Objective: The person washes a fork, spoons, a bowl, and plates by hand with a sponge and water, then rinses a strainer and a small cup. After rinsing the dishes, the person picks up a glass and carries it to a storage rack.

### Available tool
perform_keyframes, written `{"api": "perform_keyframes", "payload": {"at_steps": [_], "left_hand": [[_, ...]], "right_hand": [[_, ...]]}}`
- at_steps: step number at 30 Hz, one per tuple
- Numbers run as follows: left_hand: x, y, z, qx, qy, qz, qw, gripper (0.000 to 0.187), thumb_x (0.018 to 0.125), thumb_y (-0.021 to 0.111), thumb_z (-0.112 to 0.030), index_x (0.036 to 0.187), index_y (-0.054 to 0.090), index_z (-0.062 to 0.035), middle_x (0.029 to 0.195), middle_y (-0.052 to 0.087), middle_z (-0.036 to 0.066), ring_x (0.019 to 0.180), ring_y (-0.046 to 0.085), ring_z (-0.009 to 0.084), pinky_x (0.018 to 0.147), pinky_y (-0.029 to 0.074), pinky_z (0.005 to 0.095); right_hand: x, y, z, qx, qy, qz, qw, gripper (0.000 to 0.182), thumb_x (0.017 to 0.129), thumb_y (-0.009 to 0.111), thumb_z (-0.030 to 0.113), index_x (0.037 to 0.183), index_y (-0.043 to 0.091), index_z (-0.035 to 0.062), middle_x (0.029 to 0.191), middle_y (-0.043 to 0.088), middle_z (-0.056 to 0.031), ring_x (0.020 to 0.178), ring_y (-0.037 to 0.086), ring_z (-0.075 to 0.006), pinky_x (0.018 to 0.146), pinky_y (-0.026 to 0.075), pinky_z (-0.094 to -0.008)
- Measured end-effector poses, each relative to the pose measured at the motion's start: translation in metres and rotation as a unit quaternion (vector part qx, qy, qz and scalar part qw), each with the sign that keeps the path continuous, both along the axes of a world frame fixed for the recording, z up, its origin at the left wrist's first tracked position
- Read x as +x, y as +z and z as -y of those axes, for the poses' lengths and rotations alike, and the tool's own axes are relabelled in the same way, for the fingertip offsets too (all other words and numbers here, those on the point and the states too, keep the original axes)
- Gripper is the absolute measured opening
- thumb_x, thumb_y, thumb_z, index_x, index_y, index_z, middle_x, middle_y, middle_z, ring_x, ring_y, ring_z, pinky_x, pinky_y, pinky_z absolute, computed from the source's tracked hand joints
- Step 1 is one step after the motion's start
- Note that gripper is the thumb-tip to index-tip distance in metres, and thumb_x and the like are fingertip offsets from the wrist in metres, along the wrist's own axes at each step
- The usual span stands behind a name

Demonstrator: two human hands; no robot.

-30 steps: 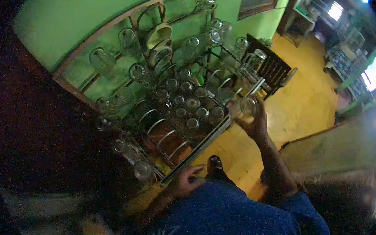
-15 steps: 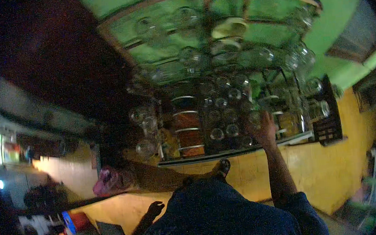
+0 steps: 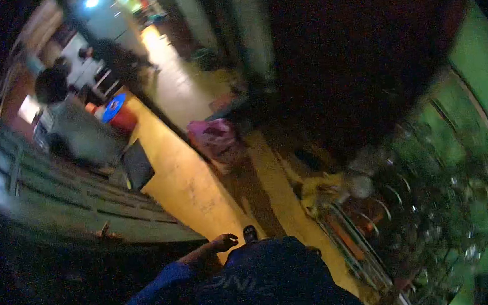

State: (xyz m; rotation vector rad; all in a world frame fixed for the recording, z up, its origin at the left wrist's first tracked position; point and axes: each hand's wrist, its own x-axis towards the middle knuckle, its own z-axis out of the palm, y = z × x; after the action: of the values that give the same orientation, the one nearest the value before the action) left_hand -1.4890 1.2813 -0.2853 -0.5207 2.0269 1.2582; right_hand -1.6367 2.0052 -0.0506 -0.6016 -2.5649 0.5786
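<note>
My left hand [image 3: 225, 242] hangs low in front of my body, fingers loosely bent and a little apart, with nothing in it. It is nearest to my sandalled foot [image 3: 250, 233] and the yellow floor [image 3: 186, 185]. At the lower right, a dim reddish-brown shape [image 3: 401, 288] by the rack edge may be my right hand or forearm; its fingers cannot be made out. The rack [image 3: 351, 238] stands to my right, with blurred glassware [image 3: 434, 235] and orange-red contents behind its front rail.
A pink bag or cloth [image 3: 214, 133] lies ahead. Farther left are a red container with a blue top [image 3: 115, 109] and a dark flat panel [image 3: 138, 165]. Green slatted woodwork [image 3: 93, 201] runs along the left. A lit passage [image 3: 172, 80] opens at the back.
My view has swung left, shifting the rack from the centre to the right side. My right hand, earlier raised at the rack, no longer shows clearly. My left hand remains low and empty.
</note>
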Motion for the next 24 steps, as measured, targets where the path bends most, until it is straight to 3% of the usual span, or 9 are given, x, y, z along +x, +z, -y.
{"api": "perform_keyframes", "payload": {"at_steps": [3,5,7,10,14,17,18,20,24], "left_hand": [[0.039,-0.007,0.047,-0.027,0.028,-0.022,0.999,0.048,0.087,0.062,-0.043,0.122,0.058,-0.0107,0.108,0.066,0.015,0.095,0.063,0.0287,0.082,0.050,0.0385],[0.058,-0.025,0.094,-0.013,0.100,0.011,0.995,0.052,0.083,0.064,-0.046,0.119,0.060,-0.0088,0.108,0.066,0.015,0.096,0.063,0.0288,0.084,0.050,0.0377],[0.071,-0.013,0.143,-0.048,-0.011,-0.080,0.996,0.054,0.080,0.066,-0.047,0.115,0.062,-0.0068,0.107,0.066,0.015,0.097,0.063,0.0288,0.085,0.050,0.0374],[0.085,-0.025,0.197,-0.135,0.049,-0.011,0.990,0.053,0.077,0.066,-0.048,0.109,0.066,-0.0067,0.107,0.067,0.013,0.097,0.064,0.0275,0.085,0.051,0.0374],[0.083,0.023,0.237,-0.172,0.182,-0.023,0.968,0.050,0.077,0.064,-0.047,0.108,0.066,-0.0083,0.104,0.068,0.013,0.095,0.065,0.0277,0.084,0.051,0.0365],[0.078,-0.020,0.257,-0.146,0.217,-0.031,0.965,0.050,0.077,0.063,-0.046,0.109,0.066,-0.0086,0.103,0.068,0.013,0.095,0.065,0.0262,0.083,0.051,0.0359],[0.061,0.003,0.254,-0.122,0.235,0.010,0.964,0.050,0.077,0.063,-0.046,0.109,0.066,-0.0069,0.100,0.069,0.011,0.091,0.066,0.0248,0.082,0.051,0.0347],[0.053,-0.046,0.255,-0.070,0.308,-0.036,0.948,0.048,0.080,0.063,-0.043,0.111,0.064,-0.0057,0.097,0.069,0.012,0.085,0.066,0.0228,0.078,0.051,0.0336],[0.006,0.013,0.283,-0.030,0.324,-0.056,0.944,0.046,0.083,0.063,-0.037,0.115,0.061,-0.0044,0.098,0.069,0.013,0.087,0.065,0.0217,0.078,0.051,0.0327]], "right_hand": [[-0.024,0.009,0.071,0.037,0.018,-0.037,0.998,0.062,0.078,0.074,0.030,0.125,0.044,0.0019,0.111,0.057,-0.0171,0.100,0.055,-0.0325,0.085,0.046,-0.0435],[-0.041,0.000,0.131,0.028,0.062,-0.049,0.996,0.060,0.078,0.073,0.030,0.124,0.045,0.0018,0.110,0.057,-0.0169,0.099,0.055,-0.0319,0.084,0.046,-0.0431],[-0.060,-0.019,0.197,-0.004,0.133,-0.027,0.991,0.059,0.079,0.072,0.030,0.124,0.046,0.0018,0.109,0.057,-0.0166,0.098,0.056,-0.0313,0.083,0.046,-0.0427],[-0.084,-0.065,0.290,-0.066,0.251,0.063,0.964,0.056,0.080,0.072,0.029,0.122,0.047,0.0018,0.107,0.058,-0.0162,0.096,0.056,-0.0304,0.082,0.046,-0.0421],[-0.101,-0.137,0.396,-0.112,0.361,0.247,0.893,0.053,0.081,0.070,0.029,0.121,0.049,0.0018,0.105,0.059,-0.0156,0.094,0.057,-0.0292,0.080,0.046,-0.0413],[-0.108,-0.199,0.447,-0.108,0.399,0.394,0.821,0.050,0.082,0.070,0.029,0.119,0.050,0.0018,0.103,0.060,-0.0152,0.092,0.057,-0.0283,0.079,0.046,-0.0407],[-0.111,-0.219,0.457,-0.100,0.406,0.435,0.797,0.049,0.082,0.069,0.029,0.119,0.050,0.0017,0.102,0.060,-0.0151,0.092,0.057,-0.0281,0.079,0.046,-0.0405],[-0.123,-0.248,0.478,-0.078,0.413,0.511,0.750,0.048,0.083,0.069,0.029,0.118,0.051,0.0017,0.101,0.060,-0.0148,0.090,0.058,-0.0275,0.078,0.046,-0.0400],[-0.167,-0.287,0.549,-0.033,0.430,0.597,0.677,0.045,0.084,0.067,0.029,0.116,0.053,0.0017,0.099,0.061,-0.0143,0.088,0.058,-0.0263,0.076,0.047,-0.0392]]}}
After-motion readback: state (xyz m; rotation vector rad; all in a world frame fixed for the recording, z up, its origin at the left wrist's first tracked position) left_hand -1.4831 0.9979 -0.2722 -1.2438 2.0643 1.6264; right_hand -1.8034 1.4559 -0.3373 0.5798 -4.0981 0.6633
